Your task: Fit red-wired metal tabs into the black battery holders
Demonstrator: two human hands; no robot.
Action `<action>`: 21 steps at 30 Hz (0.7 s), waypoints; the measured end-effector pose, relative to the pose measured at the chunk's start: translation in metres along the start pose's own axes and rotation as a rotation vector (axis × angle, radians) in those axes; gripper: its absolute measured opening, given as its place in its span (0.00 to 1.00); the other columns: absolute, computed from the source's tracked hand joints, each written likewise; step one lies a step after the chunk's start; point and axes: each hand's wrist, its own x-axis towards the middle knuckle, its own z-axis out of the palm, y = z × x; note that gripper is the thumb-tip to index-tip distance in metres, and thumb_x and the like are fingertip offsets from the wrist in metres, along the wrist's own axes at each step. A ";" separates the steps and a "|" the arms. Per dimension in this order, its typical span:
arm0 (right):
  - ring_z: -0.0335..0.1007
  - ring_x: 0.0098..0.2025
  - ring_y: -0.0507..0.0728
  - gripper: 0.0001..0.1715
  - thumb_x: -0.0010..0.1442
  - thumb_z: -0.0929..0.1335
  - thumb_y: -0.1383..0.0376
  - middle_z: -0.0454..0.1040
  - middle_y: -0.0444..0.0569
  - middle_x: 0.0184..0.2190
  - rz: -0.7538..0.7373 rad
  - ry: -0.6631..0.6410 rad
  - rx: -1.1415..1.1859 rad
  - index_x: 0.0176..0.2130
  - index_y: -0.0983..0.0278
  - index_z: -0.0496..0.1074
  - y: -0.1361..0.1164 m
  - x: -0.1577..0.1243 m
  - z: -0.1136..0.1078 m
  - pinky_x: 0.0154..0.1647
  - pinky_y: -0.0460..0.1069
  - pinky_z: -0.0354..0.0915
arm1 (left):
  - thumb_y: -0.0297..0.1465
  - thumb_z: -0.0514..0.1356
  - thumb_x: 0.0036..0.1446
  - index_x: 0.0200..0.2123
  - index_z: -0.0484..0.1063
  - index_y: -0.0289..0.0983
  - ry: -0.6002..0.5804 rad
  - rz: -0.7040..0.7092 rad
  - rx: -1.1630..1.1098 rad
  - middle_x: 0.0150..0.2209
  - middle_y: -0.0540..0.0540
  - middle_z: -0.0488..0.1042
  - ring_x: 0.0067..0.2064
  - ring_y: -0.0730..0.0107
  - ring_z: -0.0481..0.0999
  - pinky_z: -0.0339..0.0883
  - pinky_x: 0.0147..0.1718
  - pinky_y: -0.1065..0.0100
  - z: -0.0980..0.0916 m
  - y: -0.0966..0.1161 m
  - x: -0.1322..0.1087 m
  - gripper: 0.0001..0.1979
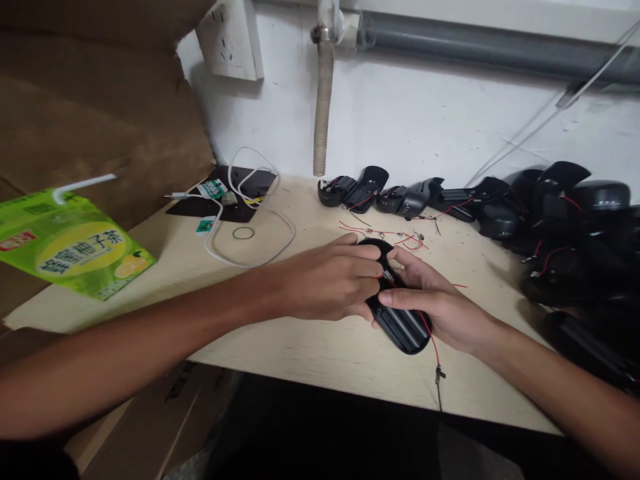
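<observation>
Both hands are on a black plastic housing held just over the front part of the table. My left hand curls over its upper left side, fingers bent across it. From the right, my right hand grips the housing, the thumb lying across its middle. A red wire runs out of the housing to a small connector hanging near the table edge. Small metal parts show between the hands, too small to name. Behind the hands lie loose red wires with small metal ends.
Similar black housings line the wall side, with a dark pile at right. At left are a green drink carton with a straw, a white cable, a dark pad and small green boards. A hose hangs behind.
</observation>
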 end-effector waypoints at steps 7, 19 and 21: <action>0.69 0.43 0.56 0.15 0.57 0.71 0.63 0.69 0.49 0.42 -0.319 0.164 -0.389 0.43 0.60 0.66 -0.008 0.000 -0.011 0.42 0.53 0.68 | 0.38 0.57 0.61 0.25 0.70 0.33 -0.096 -0.034 -0.144 0.30 0.44 0.72 0.34 0.68 0.66 0.62 0.39 0.68 -0.003 -0.011 -0.003 0.16; 0.66 0.43 0.58 0.05 0.55 0.72 0.63 0.67 0.48 0.37 -0.198 -0.062 -0.543 0.32 0.62 0.75 -0.016 0.001 -0.008 0.45 0.56 0.65 | 0.37 0.65 0.53 0.28 0.73 0.31 -0.128 -0.042 -0.321 0.30 0.45 0.72 0.37 0.67 0.70 0.66 0.41 0.68 0.005 -0.014 -0.002 0.14; 0.66 0.41 0.57 0.08 0.54 0.72 0.60 0.67 0.48 0.37 -0.155 -0.066 -0.533 0.31 0.63 0.75 -0.016 0.001 -0.008 0.43 0.56 0.64 | 0.38 0.66 0.52 0.26 0.72 0.32 -0.133 -0.065 -0.357 0.28 0.46 0.72 0.36 0.67 0.70 0.66 0.38 0.69 0.006 -0.013 -0.002 0.14</action>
